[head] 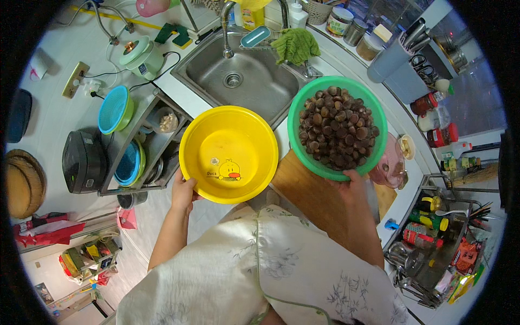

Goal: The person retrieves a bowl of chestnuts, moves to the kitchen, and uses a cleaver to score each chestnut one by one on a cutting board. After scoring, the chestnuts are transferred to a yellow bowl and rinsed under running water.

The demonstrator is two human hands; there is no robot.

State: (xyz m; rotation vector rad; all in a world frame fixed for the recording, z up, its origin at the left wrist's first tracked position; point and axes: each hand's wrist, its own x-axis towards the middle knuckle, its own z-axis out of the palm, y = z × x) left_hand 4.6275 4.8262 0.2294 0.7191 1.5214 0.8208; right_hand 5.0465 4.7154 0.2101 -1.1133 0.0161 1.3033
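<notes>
My left hand (185, 191) grips the rim of a round yellow plastic basin (215, 142) at its lower left; a printed duck shows on its bottom, and nothing lies in it. With my right hand (351, 187) I hold the lower rim of a green plastic basin (378, 118). Many round, dark brown nuts, perhaps chestnuts, (337, 126) are heaped in the green basin. Both basins are held side by side, close to the near edge of a stainless steel sink (260, 87). Beneath the green basin and my right forearm is a wooden cutting board (308, 195).
A faucet (228, 50) stands behind the sink, with a green cloth (296, 45) on the rack beside it. Metal shelving (134, 134) with colanders is at left. A knife holder (390, 59), jars and a bottle rack (426, 264) line the right. A cleaver blade (371, 199) lies by my right forearm.
</notes>
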